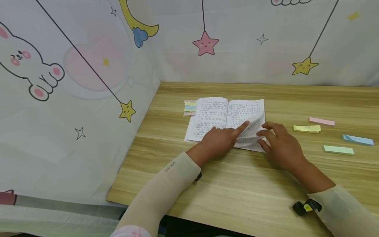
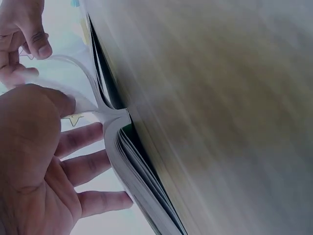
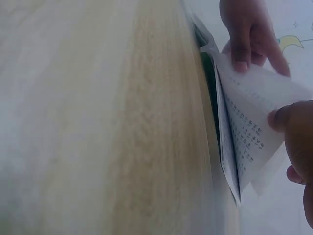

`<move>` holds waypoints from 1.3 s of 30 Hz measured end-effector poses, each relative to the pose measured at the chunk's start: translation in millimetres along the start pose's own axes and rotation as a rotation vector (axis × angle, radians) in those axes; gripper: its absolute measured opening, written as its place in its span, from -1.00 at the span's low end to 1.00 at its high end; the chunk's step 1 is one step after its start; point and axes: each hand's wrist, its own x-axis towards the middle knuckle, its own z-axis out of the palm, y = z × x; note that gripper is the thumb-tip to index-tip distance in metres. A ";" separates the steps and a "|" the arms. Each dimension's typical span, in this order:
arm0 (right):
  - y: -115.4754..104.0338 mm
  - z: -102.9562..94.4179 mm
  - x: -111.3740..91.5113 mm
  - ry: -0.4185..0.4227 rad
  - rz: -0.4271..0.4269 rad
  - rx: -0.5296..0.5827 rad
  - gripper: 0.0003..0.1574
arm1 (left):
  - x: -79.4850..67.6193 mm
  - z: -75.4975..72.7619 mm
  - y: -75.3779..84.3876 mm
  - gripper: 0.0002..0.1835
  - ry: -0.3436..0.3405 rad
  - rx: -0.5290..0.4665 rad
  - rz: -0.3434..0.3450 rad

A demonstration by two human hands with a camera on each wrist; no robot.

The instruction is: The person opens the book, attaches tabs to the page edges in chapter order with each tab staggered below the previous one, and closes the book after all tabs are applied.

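Observation:
An open book [image 1: 211, 115] with printed text lies on the table. My left hand [image 1: 217, 141] rests across its lower middle, the index finger stretched out against the right-hand page. In the left wrist view, other fingers [image 2: 85, 166] of this hand spread over the left half near the spine. My right hand [image 1: 282, 144] is at the book's right edge and pinches a raised page [image 3: 259, 93] by its outer side. That page curves up off the ones below. Colored sticky tabs [image 1: 190, 107] stick out from the book's left edge.
Several strips of sticky notes lie right of the book: pink [image 1: 321, 121], yellow [image 1: 307, 128], blue [image 1: 358, 140] and green [image 1: 338, 150]. A patterned cloth wall [image 1: 237, 62] borders the wooden table [image 1: 242, 191] at the back and left.

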 end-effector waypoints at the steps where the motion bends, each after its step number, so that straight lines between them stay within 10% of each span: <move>1: -1.1 -1.0 0.0 -0.013 0.044 0.009 -0.49 | -0.4 0.2 -0.5 -0.07 0.012 0.002 0.003; 5: -0.6 -2.2 -0.7 -0.060 0.111 0.000 -0.35 | -2.4 0.4 -2.8 0.01 0.049 -0.024 -0.004; 11: 7.0 3.4 -2.5 -0.066 -0.050 -0.032 -0.78 | -2.4 0.3 -3.2 0.05 0.037 -0.073 -0.017; 21: 7.7 2.6 -0.3 0.004 -0.095 -0.046 -0.74 | 0.4 2.3 -0.7 0.05 0.010 -0.029 -0.004; 29: 4.7 1.3 -2.1 0.010 0.068 -0.011 -0.39 | -0.7 0.4 -0.7 0.02 0.011 -0.016 -0.020; 39: 8.8 4.6 -2.9 -0.021 -0.088 -0.039 -0.78 | -1.3 -1.0 -1.7 -0.16 0.029 -0.049 -0.050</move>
